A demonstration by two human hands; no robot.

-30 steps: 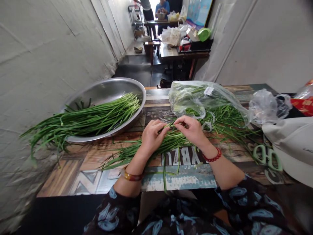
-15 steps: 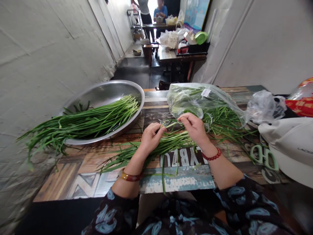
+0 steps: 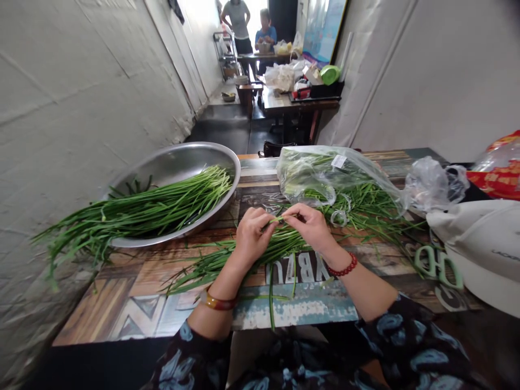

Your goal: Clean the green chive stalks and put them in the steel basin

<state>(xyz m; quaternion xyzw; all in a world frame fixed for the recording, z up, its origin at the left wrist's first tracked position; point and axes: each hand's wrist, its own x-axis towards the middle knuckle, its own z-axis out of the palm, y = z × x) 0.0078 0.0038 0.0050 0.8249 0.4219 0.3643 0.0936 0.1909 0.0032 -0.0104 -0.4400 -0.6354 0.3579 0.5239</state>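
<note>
**Left hand (image 3: 252, 235) and right hand (image 3: 309, 227) both pinched on garlic chives (image 3: 260, 252)**

Ok so both hands are up close together over the bunch, fingers curled in, a really narrow grip. Thumbs and fingertips are pinching a thin bit of stem right where the two hands nearly meet. Can't really tell how many stems are in there, maybe just one or two.

The bunch lies flat on the counter (image 3: 101, 309) right under the palms, running sideways, with the ends fanning out to the left and a couple of strands hanging down toward the front edge. There's a striped amber bangle (image 3: 217, 301) on the left wrist, a red bead bracelet (image 3: 343, 268) on the right, and dark sleeves (image 3: 406, 336) with blue swirls.

Just left of the hands sits a big stainless steel basin (image 3: 174, 162) with a long pile of chives (image 3: 162, 208) across it, tips hanging past the rim. To the right there's a clear plastic bag (image 3: 320, 173) of more greens, with loose chives (image 3: 365, 214) heaped beside it. Past those are green-handled scissors (image 3: 439, 266), crumpled plastic (image 3: 434, 184) and a white cloth thing (image 3: 479, 244).

Way down the corridor, a person (image 3: 238, 21) stands near another person (image 3: 266, 30) at a far table.
</note>
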